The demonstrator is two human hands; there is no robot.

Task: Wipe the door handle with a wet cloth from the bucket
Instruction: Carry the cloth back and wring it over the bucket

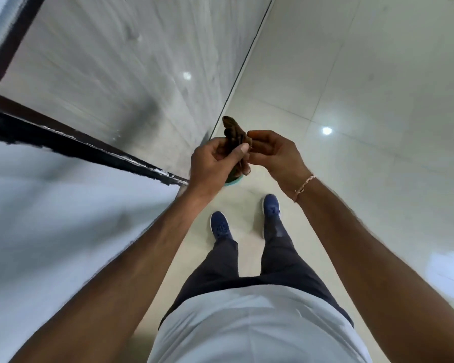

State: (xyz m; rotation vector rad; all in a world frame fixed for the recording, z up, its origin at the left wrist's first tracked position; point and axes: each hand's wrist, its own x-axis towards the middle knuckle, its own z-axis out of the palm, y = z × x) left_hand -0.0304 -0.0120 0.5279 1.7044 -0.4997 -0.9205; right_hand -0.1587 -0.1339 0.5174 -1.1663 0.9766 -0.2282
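I see one brown cloth [237,142], twisted, ropy, pinched in my left hand [212,161]; right hand [274,150] half-curled, touching cloth. Teal bucket [233,181] rim sliver below hands. Two blue shoes.

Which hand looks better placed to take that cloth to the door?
Probably the left hand: it grips the brown cloth and is nearer the door. The right hand is only touching the cloth's other side.
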